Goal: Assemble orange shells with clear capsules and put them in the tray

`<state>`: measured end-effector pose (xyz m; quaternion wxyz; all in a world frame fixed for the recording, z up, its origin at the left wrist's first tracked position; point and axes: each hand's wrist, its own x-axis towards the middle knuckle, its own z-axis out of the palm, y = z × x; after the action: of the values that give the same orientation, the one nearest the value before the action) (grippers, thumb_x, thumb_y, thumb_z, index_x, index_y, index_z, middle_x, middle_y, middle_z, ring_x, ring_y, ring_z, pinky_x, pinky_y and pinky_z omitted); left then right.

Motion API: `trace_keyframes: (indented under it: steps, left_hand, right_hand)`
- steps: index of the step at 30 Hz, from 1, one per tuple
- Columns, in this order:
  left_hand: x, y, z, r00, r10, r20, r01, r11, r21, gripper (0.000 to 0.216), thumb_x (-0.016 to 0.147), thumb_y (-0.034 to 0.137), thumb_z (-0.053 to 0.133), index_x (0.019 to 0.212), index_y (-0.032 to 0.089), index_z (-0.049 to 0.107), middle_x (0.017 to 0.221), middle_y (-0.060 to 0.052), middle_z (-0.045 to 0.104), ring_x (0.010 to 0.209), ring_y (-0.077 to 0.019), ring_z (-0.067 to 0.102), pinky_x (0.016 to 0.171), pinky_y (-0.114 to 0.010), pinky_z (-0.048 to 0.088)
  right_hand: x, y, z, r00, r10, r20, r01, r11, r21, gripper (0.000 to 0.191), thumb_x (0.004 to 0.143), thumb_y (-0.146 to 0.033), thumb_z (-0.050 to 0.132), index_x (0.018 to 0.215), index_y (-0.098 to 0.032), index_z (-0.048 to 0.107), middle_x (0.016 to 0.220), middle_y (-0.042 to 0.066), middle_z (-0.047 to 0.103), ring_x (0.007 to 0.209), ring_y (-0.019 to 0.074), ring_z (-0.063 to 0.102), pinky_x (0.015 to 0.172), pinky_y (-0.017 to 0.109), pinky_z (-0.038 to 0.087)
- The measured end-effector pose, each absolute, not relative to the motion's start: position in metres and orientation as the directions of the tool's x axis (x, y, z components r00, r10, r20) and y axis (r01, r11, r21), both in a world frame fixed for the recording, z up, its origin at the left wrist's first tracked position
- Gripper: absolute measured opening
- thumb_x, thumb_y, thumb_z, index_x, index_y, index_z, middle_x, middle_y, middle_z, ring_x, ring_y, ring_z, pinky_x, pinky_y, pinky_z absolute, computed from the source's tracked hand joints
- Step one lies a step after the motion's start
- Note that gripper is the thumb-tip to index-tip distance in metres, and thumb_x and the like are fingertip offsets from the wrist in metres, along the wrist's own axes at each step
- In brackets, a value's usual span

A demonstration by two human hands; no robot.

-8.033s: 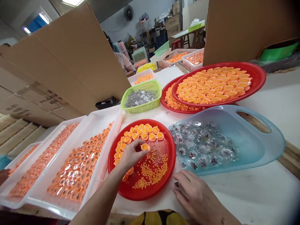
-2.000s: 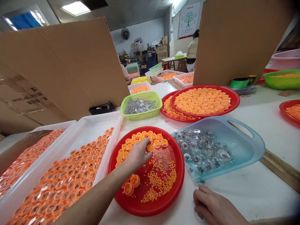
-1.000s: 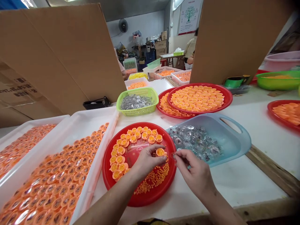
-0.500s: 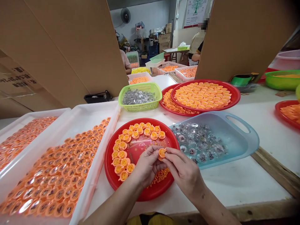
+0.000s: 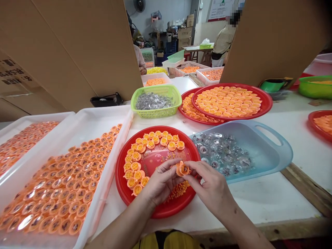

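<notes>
Above a red round tray (image 5: 119, 193), my two hands meet at one small orange toy cup (image 5: 183, 168). Thumb and fingers of my left hand (image 5: 164, 182) pinch its left side. On its right side are the closed fingertips of my right hand (image 5: 207, 178). The cup is tilted toward me, and a dark printed mark shows inside its rim. More orange cups with yellow-orange bits (image 5: 136, 156) stand along the tray's left and far sides. Loose orange beads (image 5: 178, 191) lie in the tray near my hands, partly hidden by them.
To the right is a blue translucent tray (image 5: 269, 155) with clear printed discs. A green basket (image 5: 155, 113) holds shiny clear pieces. Two red trays of cups stand behind. White trays (image 5: 89, 224) of finished-looking cups lie left. Cardboard panels (image 5: 85, 52) rise behind; people sit beyond.
The cup in my fingers has turned and tilted, and a dark printed mark now shows in it where orange showed before. The view has shifted slightly.
</notes>
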<state>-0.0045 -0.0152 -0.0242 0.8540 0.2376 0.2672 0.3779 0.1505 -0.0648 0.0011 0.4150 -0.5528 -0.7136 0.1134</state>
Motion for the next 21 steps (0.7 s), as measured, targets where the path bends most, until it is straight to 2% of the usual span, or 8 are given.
trace_keyframes:
  steps: [5,9,12,16,21]
  left_hand:
    - [-0.003,-0.017,-0.026,0.547,0.800,-0.248,-0.530,0.560,0.637,0.021,0.071,0.017,0.076,0.090,0.017,0.066,0.081,-0.002,0.068,0.074,-0.0107,0.063,0.072,-0.023,0.051]
    - [-0.003,-0.018,-0.026,0.555,0.798,-0.236,-0.509,0.550,0.662,0.034,0.071,0.021,0.076,0.103,0.020,0.065,0.095,-0.004,0.068,0.085,-0.0153,0.064,0.079,-0.028,0.051]
    - [-0.003,-0.018,-0.025,0.566,0.786,-0.248,-0.475,0.557,0.682,0.036,0.069,0.022,0.077,0.103,0.017,0.067,0.102,-0.007,0.067,0.092,-0.0184,0.063,0.084,-0.031,0.049]
    - [-0.005,-0.018,-0.026,0.581,0.789,-0.202,-0.464,0.524,0.714,0.032,0.067,0.021,0.079,0.097,0.017,0.066,0.093,-0.006,0.069,0.085,-0.0159,0.064,0.079,-0.029,0.049]
    - [-0.005,-0.018,-0.031,0.580,0.799,-0.156,-0.425,0.461,0.779,0.031,0.068,0.019,0.078,0.096,0.016,0.065,0.092,-0.005,0.068,0.081,-0.0142,0.063,0.072,-0.025,0.049]
  right_hand:
    - [0.149,-0.065,0.002,-0.038,0.909,0.415,0.660,0.334,-0.672,0.021,0.084,-0.016,0.060,0.105,-0.019,0.059,0.094,0.004,0.065,0.078,0.0160,0.061,0.071,0.030,0.051]
    - [0.149,-0.064,0.006,-0.033,0.924,0.381,0.652,0.308,-0.693,0.015,0.083,-0.018,0.061,0.099,-0.019,0.060,0.087,0.003,0.066,0.071,0.0155,0.061,0.066,0.029,0.051]
    - [0.152,-0.064,0.009,-0.058,0.925,0.376,0.650,0.321,-0.689,0.021,0.084,-0.018,0.060,0.104,-0.021,0.061,0.092,0.003,0.068,0.075,0.0165,0.063,0.068,0.029,0.053]
    - [0.156,-0.064,0.008,-0.088,0.920,0.383,0.651,0.344,-0.677,0.024,0.085,-0.020,0.057,0.109,-0.022,0.062,0.096,0.005,0.069,0.080,0.0180,0.066,0.071,0.030,0.056]
    - [0.160,-0.067,0.006,-0.070,0.934,0.350,0.629,0.314,-0.711,0.024,0.085,-0.021,0.058,0.108,-0.021,0.062,0.099,0.004,0.069,0.080,0.0175,0.067,0.073,0.029,0.056]
